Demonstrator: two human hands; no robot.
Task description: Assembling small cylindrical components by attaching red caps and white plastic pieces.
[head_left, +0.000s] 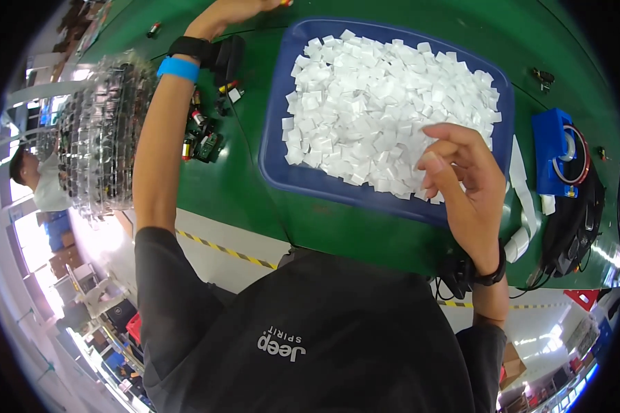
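My left hand (235, 11) reaches to the far edge of the picture, partly cut off. At its fingertips is a small red-and-yellow part (286, 3), seemingly pinched there. Over the near right corner of a blue plastic tray (271, 155) hangs my right hand (465, 172), its fingers loosely curled and the thumb apart from the forefinger. Nothing shows between them. A heap of small white square pieces (386, 103) fills the tray. Beside my left forearm lies a loose cluster of small green circuit boards (207, 146) with red and yellow parts.
A blue tape dispenser (551, 155) stands right of the tray, near a curling white strip (523, 199) and a black bag (582, 230). Stacked clear trays (107, 138) rise at the left. Single small parts (543, 77) lie on the green table (234, 186). Another person (41, 175) is at far left.
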